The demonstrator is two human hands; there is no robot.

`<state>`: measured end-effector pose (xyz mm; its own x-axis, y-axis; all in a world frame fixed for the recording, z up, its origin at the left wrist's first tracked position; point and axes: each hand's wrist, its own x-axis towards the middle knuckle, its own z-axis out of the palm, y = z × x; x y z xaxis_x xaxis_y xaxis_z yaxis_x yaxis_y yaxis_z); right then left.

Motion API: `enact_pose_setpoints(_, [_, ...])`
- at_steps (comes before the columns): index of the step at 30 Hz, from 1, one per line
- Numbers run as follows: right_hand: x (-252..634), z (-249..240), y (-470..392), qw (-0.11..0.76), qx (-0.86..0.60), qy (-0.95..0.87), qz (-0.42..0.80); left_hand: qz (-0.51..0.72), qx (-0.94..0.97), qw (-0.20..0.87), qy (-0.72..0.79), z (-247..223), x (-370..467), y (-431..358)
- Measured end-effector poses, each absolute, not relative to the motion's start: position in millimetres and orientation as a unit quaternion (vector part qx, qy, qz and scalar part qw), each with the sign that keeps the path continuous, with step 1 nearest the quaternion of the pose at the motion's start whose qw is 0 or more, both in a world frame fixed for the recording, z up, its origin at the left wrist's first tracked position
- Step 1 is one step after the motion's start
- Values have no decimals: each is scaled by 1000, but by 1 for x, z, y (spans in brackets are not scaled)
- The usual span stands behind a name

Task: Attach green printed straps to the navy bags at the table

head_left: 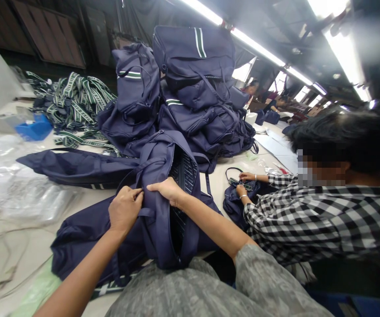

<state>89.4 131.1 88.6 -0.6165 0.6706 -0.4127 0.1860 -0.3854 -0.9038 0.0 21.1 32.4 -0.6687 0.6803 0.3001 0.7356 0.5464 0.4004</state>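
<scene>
A navy bag (157,240) stands upright before me, its long opening showing a dark lining with white print. My left hand (126,207) pinches the bag's outer left side near a strap. At the opening's edge, my right hand (168,191) grips the fabric, thumb outside and the other fingers inside, partly hidden. The two hands are close together but apart. Under and beside this bag lies another navy bag (81,237), flat on the table.
Navy bags (193,97) are piled behind. Green-and-white straps (74,101), a blue bin (34,127) and clear plastic (21,185) lie at the left. To the right, a person in a checked shirt (318,215) handles a dark bag (234,202).
</scene>
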Motion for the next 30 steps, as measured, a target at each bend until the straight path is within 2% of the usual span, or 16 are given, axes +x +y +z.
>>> enact_pose_setpoints(11, [90, 84, 132, 171, -404, -533, 724, -270, -395, 130, -868, 30, 2, 26])
enact_pose_setpoints(16, [89, 83, 133, 177, -401, -529, 727, -329, -371, 100, -863, 31, -2, 25])
enact_pose_setpoints(23, [93, 89, 131, 163, -408, -520, 732, -448, -265, -4, -854, 37, -3, 29])
enact_pose_setpoints(30, [94, 93, 130, 163, -408, -536, 720, -452, -261, 40, -852, 42, -23, 24])
